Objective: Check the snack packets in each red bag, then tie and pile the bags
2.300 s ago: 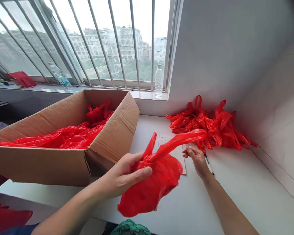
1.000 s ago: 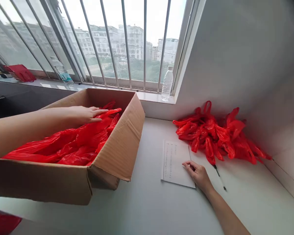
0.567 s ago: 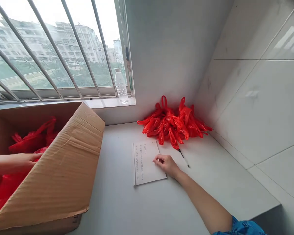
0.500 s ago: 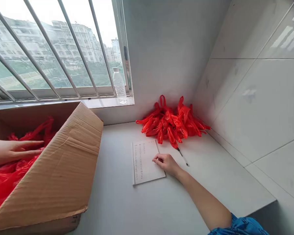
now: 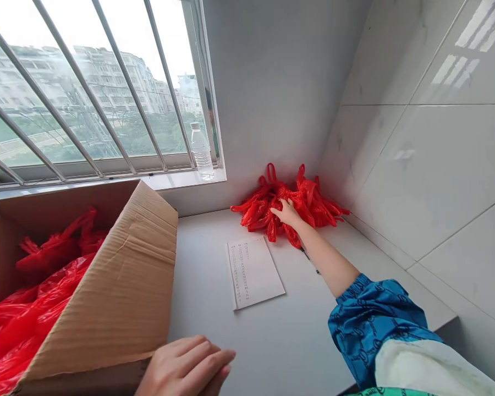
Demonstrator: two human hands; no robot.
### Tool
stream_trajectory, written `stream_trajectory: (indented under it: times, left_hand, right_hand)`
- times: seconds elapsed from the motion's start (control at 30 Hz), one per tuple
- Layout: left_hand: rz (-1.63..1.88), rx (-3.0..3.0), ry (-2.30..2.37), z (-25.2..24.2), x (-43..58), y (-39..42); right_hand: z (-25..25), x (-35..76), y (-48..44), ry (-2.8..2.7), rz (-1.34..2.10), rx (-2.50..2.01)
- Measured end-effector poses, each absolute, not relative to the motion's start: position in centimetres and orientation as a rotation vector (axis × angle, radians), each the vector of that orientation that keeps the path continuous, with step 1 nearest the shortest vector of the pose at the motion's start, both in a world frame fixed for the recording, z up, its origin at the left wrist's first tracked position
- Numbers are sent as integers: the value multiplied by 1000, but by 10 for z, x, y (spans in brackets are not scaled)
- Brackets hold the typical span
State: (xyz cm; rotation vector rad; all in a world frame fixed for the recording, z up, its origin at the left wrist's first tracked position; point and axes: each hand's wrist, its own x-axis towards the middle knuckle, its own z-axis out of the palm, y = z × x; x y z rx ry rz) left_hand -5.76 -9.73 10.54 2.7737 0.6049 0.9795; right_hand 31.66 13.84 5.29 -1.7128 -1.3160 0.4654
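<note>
My right hand point(image 5: 286, 213) reaches onto a heap of knotted red plastic bags point(image 5: 256, 212) against the wall, its thumb and fingers spread apart over them. At the bottom of the view, my left hand point(image 5: 185, 366) is beside the cardboard box point(image 5: 119, 286), back up, with its fingers bent and close together. Its palm is hidden, and nothing shows in it. Inside the box lie more red plastic bags point(image 5: 53, 291). A notebook point(image 5: 258, 275) with handwritten rows lies on the white countertop point(image 5: 206, 275) between the box and my right arm.
A black-tipped pen point(image 5: 311, 261) lies partly under my right forearm. On the windowsill stands a clear plastic bottle point(image 5: 202, 153) in front of the metal window bars point(image 5: 121, 69). A tiled wall point(image 5: 449, 181) bounds the counter on the right.
My left hand has come out of the box to the bottom of the view. My right hand has moved from the notebook up to the red bags, and its fingers have spread.
</note>
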Motion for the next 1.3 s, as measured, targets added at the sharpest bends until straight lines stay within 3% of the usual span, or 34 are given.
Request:
stream_trajectory:
  times: [0.2, 0.5, 0.83, 0.93, 1.07, 1.3]
  left_hand:
    - [983, 2599, 695, 58, -50, -108]
    - [867, 2440, 769, 34, -54, -114]
    - [943, 2220, 897, 43, -56, -112]
    - [930, 2177, 917, 48, -54, -110]
    - [953, 2104, 923, 50, -49, -105]
    - [1226, 2113, 990, 75, -6, -66]
  right_hand:
    - [55, 334, 149, -1249, 604, -1645]
    - [70, 331, 153, -1149, 667, -1497]
    - [147, 311, 93, -1292, 593, -907]
    - [134, 297, 63, -1386, 756, -858]
    - [82, 284, 23, -1726, 931, -1216]
    - [44, 272, -24, -1913, 469, -1586]
